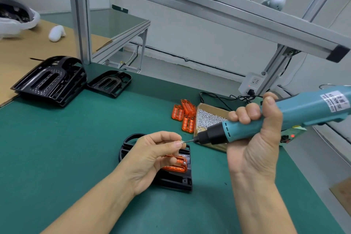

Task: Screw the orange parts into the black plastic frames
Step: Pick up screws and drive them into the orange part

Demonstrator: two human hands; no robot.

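We see a black plastic frame (174, 180) lying flat on the green counter (76, 148), near its front edge and about midway along it, with an orange part (175, 164) seated in its recess. Our left hand (152, 159) hovers directly over this frame, hiding its left half; the thumb and forefinger pinch a small screw (182, 141) just above the frame's far edge. The tip of a teal electric screwdriver (275, 119) meets that screw from the right. Our right hand (256, 138) grips the screwdriver's body with all fingers curled round it, raised above the counter and to the right of the frame.

Beyond the frame, toward the counter's right edge, a cardboard box of screws (209, 119) sits behind the screwdriver's nose, and a small heap of spare orange parts (185, 118) lies touching its left side. Toward the far left corner, a stack of black frames (51, 80) rests partly on a cardboard sheet (28, 49), with a single black frame (111, 85) just beside it.
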